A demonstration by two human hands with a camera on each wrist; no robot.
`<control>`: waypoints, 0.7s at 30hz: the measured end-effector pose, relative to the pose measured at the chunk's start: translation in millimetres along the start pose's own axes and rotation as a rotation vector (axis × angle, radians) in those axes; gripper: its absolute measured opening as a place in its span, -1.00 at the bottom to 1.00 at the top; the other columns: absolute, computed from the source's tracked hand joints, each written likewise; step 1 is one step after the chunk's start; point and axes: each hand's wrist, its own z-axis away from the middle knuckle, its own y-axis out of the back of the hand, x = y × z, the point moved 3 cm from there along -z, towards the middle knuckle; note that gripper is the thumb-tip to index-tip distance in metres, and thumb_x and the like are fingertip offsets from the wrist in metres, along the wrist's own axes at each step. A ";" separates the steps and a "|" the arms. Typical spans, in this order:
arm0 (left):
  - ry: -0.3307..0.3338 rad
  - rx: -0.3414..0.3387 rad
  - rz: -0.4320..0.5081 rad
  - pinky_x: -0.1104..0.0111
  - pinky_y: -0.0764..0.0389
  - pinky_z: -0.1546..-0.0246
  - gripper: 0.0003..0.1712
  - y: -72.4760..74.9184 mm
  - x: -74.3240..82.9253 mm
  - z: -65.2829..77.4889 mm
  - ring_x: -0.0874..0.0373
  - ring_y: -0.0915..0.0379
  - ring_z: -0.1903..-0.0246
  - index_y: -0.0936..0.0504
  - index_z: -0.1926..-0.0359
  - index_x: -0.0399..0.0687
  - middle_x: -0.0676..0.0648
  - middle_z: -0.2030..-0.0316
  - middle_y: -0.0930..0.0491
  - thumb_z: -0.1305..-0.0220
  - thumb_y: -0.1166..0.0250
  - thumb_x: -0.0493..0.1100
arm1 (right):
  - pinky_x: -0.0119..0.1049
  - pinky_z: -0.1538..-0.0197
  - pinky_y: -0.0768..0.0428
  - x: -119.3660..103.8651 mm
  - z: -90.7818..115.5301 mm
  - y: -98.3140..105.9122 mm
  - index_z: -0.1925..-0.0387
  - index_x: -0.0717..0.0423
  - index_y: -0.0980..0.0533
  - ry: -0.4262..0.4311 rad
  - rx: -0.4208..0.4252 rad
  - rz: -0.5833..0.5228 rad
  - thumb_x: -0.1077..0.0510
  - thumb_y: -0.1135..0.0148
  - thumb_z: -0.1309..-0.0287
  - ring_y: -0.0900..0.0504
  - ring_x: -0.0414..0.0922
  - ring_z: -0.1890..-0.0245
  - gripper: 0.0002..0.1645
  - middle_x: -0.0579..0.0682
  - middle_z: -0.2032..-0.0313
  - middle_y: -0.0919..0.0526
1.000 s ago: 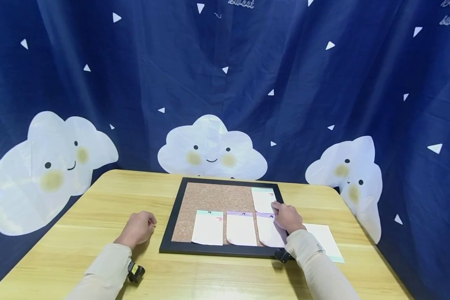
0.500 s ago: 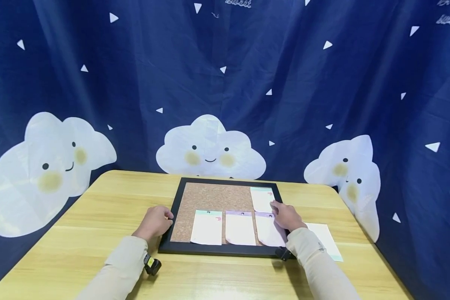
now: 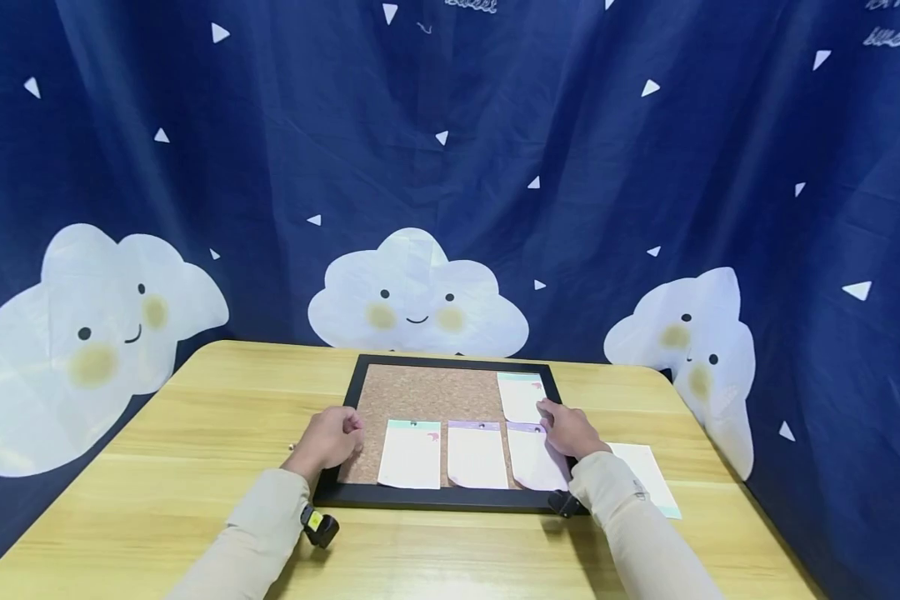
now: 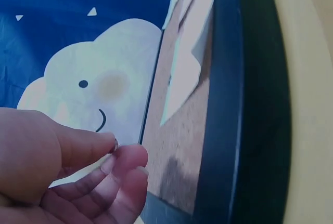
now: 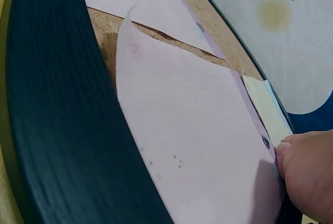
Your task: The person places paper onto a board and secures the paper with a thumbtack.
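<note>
In the head view my left hand point(image 3: 332, 437) is over the left side of a black-framed corkboard point(image 3: 427, 390). Its thumb and fingertips pinch a tiny dark thumbtack point(image 4: 115, 144), mostly hidden. My right hand point(image 3: 572, 431) is at the board's right edge, its thumb and finger on the lower right corner of a green-topped note sheet point(image 3: 521, 397). Below lie a purple-topped sheet point(image 3: 536, 458), another purple-topped sheet point(image 3: 477, 457) and a green-topped sheet point(image 3: 411, 455), each with a tack at its top.
A loose sheet point(image 3: 645, 477) lies on the wooden table point(image 3: 435, 554), right of the board and partly behind the right wrist. Small shiny bits point(image 3: 292, 447) sit left of my left hand. A blue cloud-patterned curtain point(image 3: 270, 167) hangs behind the table.
My left hand has moved right, from the table beside the board to over its left side. The right hand stays at the upper right sheet. The head view has shifted slightly.
</note>
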 end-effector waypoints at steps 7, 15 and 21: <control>0.079 -0.049 0.197 0.36 -0.57 0.51 -0.95 -7.6 7.3 -4.2 0.14 -0.54 0.52 -0.61 0.29 -0.26 -0.06 0.51 -0.59 -0.31 -0.23 -0.34 | 0.15 -0.24 -0.37 -1.3 0.4 1.0 -0.35 0.18 -0.33 0.000 0.001 -0.001 0.22 -0.06 -0.33 -0.39 0.28 -0.22 -0.44 0.24 -0.22 -0.47; 0.168 -0.137 0.407 0.31 -0.67 0.39 -0.75 -16.2 15.8 -7.8 0.12 -0.59 0.39 -0.60 0.05 -0.39 -0.16 0.31 -0.66 -0.25 -0.20 -0.45 | 0.18 -0.16 -0.43 0.4 -0.6 -0.6 -0.32 0.12 -0.37 0.013 0.011 0.023 0.21 -0.06 -0.32 -0.44 0.29 -0.17 -0.47 0.24 -0.17 -0.52; 0.167 -0.136 0.451 0.30 -0.67 0.38 -0.72 -19.8 17.4 -8.5 0.09 -0.60 0.35 -0.58 0.05 -0.40 -0.19 0.23 -0.65 -0.20 -0.18 -0.51 | 0.19 -0.16 -0.43 -1.0 0.2 -1.1 -0.29 0.11 -0.39 0.019 0.012 0.028 0.22 -0.05 -0.32 -0.44 0.32 -0.15 -0.49 0.24 -0.15 -0.53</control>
